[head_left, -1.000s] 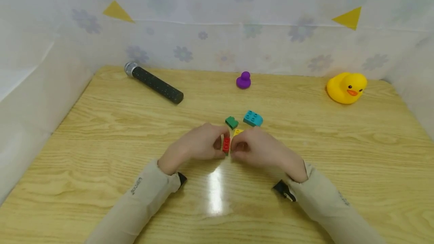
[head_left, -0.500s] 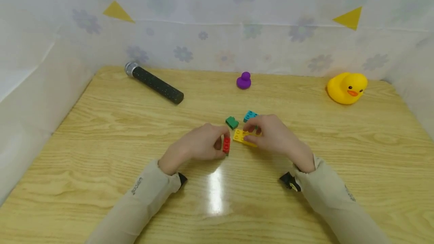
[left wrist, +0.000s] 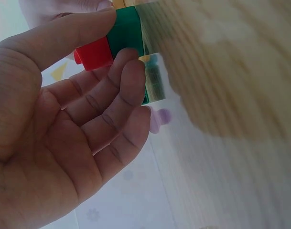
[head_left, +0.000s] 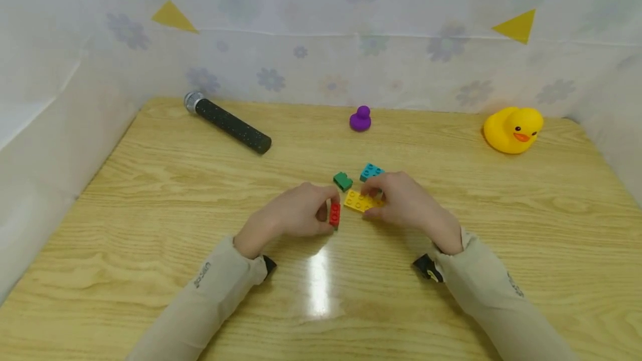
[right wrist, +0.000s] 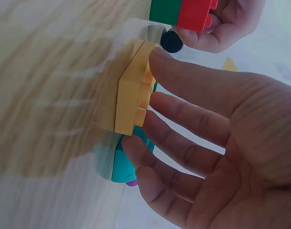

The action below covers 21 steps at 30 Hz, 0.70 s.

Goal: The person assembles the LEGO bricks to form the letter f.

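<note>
In the head view my left hand (head_left: pixel 296 210) holds a small red brick (head_left: pixel 335 213) upright over the table, thumb on the near side and fingers on the far side. The left wrist view shows a green brick (left wrist: pixel 126 32) joined beneath the red one. My right hand (head_left: pixel 401 199) is at the right part of a flat yellow brick (head_left: pixel 356 200), with thumb on its near edge and fingertips along its far edge; its studs face up. Close behind lie a loose green brick (head_left: pixel 343 181) and a blue brick (head_left: pixel 371 172), the latter partly hidden by the right hand.
A black microphone (head_left: pixel 230 124) lies at the back left of the wooden table (head_left: pixel 150 210). A small purple duck-like toy (head_left: pixel 360 120) sits at the back middle, and a yellow rubber duck (head_left: pixel 511 131) at the back right. A flowered cloth (head_left: pixel 301 71) hangs behind.
The right hand has moved right and back from beside the red brick onto the yellow brick, which has shifted and turned slightly. The left hand stays in place with its bricks.
</note>
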### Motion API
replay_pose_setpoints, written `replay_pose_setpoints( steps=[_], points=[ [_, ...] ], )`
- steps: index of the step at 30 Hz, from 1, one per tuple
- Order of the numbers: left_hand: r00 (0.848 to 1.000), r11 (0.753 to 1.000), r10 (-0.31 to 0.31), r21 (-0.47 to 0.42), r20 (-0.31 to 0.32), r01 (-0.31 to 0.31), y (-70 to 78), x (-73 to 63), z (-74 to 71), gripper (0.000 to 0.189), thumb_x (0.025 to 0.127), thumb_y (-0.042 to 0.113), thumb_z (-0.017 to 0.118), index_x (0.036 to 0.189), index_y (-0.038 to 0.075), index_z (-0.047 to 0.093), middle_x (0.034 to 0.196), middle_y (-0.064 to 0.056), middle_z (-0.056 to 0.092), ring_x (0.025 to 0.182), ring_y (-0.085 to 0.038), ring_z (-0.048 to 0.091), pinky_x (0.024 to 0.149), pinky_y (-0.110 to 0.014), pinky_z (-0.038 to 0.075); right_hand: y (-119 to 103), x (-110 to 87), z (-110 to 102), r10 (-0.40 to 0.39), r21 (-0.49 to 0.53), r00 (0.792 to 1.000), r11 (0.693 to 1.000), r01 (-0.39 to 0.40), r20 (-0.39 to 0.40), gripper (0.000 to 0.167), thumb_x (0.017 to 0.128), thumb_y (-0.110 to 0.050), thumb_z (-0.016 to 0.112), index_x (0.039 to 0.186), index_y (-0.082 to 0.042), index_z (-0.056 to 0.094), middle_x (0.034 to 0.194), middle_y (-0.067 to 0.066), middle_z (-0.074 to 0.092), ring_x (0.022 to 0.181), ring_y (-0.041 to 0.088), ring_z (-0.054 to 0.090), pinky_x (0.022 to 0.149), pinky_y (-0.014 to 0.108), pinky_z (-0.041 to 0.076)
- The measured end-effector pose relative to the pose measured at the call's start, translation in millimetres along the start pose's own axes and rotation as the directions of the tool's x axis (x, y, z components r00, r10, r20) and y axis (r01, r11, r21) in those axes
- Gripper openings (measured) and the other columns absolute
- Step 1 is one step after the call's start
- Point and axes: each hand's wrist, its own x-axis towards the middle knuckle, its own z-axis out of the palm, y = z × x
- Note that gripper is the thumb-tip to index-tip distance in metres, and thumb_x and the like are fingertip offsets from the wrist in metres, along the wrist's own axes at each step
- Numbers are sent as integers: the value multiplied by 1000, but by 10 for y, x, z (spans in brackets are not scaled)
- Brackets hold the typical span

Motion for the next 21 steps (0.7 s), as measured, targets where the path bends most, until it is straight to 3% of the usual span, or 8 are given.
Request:
replay_pose_setpoints(
  steps=[6,13,21],
  points=[
    [1000,1000,0,-2,-4,0,-15,14,11,30,83,16,75,107,13,57,80,2,60,71,-11,55,67,-27,46,-1,12,18,44,-12,997,999,-43,62,38,74,-19,84,105,-5,66,92,5,67,84,21,60,79,41,49],
    [1000,1000,3,6,1,-3,-13,23,10,29,83,16,75,106,11,58,86,-3,58,77,-15,50,69,-29,42,-10,12,31,74,-32,990,997,-71,116,33,78,-18,79,104,-2,66,91,4,65,81,20,57,79,40,48],
    [1000,999,-24,41,2,24,-28,31,14,34,83,18,74,112,9,58,91,-3,56,82,-17,48,72,-31,41,-14,12,34,65,-43,992,997,-61,105,32,78,-14,77,105,-2,66,95,6,66,85,21,58,82,43,48]
  ],
)
